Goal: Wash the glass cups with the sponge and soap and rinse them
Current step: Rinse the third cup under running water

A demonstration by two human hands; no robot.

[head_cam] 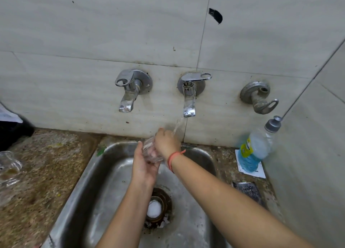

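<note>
While the twelve-o'clock tap [189, 96] runs and your left grip [143, 165] clasps the glass cup [151, 150], rotate it with your right grip [167, 142], seemingly curled on its rim.

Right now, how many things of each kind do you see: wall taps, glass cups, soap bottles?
Wall taps: 3
Glass cups: 2, one being rinsed, one at the left edge
Soap bottles: 1
Total: 6

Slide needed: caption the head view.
Left hand and right hand hold a clear glass cup under the running chrome tap.
</note>
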